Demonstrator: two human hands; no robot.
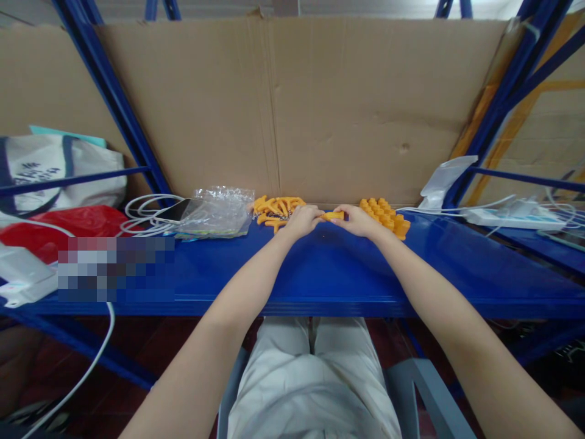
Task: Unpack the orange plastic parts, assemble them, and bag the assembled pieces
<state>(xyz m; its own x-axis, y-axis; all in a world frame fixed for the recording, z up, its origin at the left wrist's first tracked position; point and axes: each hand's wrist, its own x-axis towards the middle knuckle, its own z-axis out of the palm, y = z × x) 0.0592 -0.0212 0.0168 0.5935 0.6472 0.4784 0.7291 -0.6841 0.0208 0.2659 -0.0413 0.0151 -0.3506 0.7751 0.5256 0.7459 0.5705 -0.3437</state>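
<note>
Near the back of the blue shelf top (320, 268), my left hand (304, 221) and my right hand (357, 221) meet at a small orange-yellow plastic piece (333, 216). The fingers of both pinch it from opposite sides; its exact kind is too small to make out. Just left of my left hand lies a pile of orange plastic pieces (274, 207), some T-shaped, with what look like little metal chains among them. Beyond my right hand, orange knobbly pieces (384, 216) sit close together in rows.
A clear plastic bag (223, 210), a dark phone-like object (176, 210) and a coiled white cable (141, 213) lie at left, near a red bag (86, 216). Cardboard (342, 110) closes the back. A white power strip (516, 218) lies at right.
</note>
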